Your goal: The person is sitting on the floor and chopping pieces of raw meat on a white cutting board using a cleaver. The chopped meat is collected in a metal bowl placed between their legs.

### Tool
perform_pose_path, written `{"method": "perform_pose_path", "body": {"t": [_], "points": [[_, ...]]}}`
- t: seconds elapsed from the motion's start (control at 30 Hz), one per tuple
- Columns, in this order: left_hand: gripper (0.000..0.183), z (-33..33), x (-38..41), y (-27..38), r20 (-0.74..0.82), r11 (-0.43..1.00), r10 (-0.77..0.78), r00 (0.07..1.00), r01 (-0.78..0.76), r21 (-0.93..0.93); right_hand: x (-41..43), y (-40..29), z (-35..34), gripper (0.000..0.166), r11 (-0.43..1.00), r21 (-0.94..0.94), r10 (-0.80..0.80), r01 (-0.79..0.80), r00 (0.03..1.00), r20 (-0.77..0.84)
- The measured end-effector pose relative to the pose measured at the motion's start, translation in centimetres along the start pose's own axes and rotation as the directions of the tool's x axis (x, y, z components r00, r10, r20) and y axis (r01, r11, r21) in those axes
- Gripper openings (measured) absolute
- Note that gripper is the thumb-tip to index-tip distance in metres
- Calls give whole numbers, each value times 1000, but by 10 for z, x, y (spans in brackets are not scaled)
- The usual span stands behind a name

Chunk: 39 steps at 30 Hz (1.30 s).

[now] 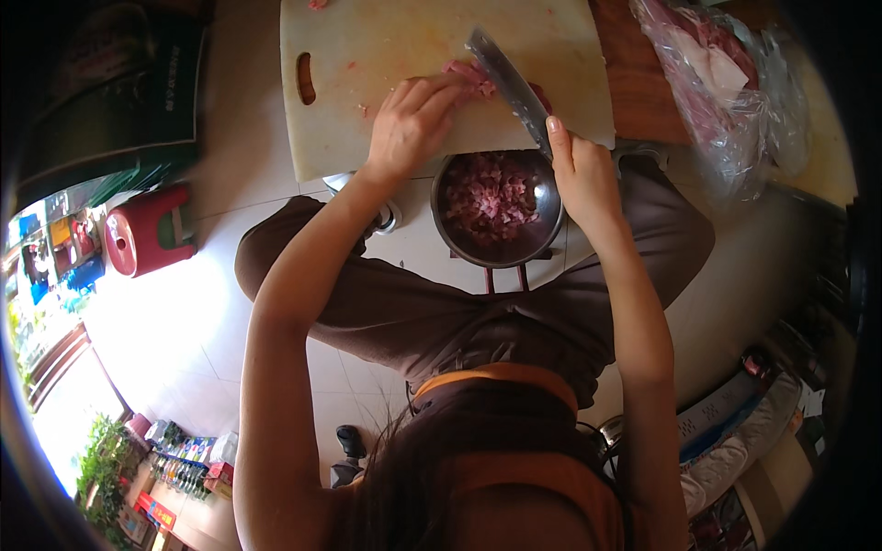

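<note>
A pale cutting board (386,34) with an oval handle slot lies before me, small meat scraps scattered over it. On it, the fingertips of my left hand (413,120) press on a piece of raw pink meat (475,74). My right hand (586,172) grips a cleaver (506,79), its thumb along the blade near the handle. The blade slants across the board beside the meat, and a darker bit of meat (541,98) shows behind it. Below the board's near edge, between my knees, a metal bowl (496,256) holds chopped raw meat (493,196).
A clear plastic bag (730,131) with large raw meat pieces lies on the right of the wooden tabletop (627,76). The bowl rests on a low stand with reddish legs (522,277). A red plastic stool (145,231) is on the tiled floor to the left.
</note>
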<state>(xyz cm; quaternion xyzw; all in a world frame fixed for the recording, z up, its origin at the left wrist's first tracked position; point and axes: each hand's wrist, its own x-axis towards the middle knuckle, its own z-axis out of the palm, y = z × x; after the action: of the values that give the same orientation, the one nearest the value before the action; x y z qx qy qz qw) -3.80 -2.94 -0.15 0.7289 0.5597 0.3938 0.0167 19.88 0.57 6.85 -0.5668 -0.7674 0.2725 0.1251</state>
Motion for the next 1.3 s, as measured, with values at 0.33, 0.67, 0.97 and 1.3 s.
{"method": "perform_pose_path", "body": {"t": [0.33, 0.67, 0.97, 1.3], "points": [[37, 5, 1, 5, 120, 980, 31, 992, -53, 192, -4, -10, -3, 57, 977, -186, -100, 105, 994, 36], [39, 5, 0, 1, 132, 985, 23, 991, -45, 168, 1, -13, -5, 58, 970, -240, -42, 35, 999, -23], [34, 4, -4, -2, 118, 980, 57, 991, -78, 182, -20, 1, -9, 54, 943, -302, -128, 136, 991, 45], [32, 3, -5, 0, 99, 985, 62, 993, -76, 152, 21, -14, 9, 59, 984, -177, 27, -9, 994, 103]]}}
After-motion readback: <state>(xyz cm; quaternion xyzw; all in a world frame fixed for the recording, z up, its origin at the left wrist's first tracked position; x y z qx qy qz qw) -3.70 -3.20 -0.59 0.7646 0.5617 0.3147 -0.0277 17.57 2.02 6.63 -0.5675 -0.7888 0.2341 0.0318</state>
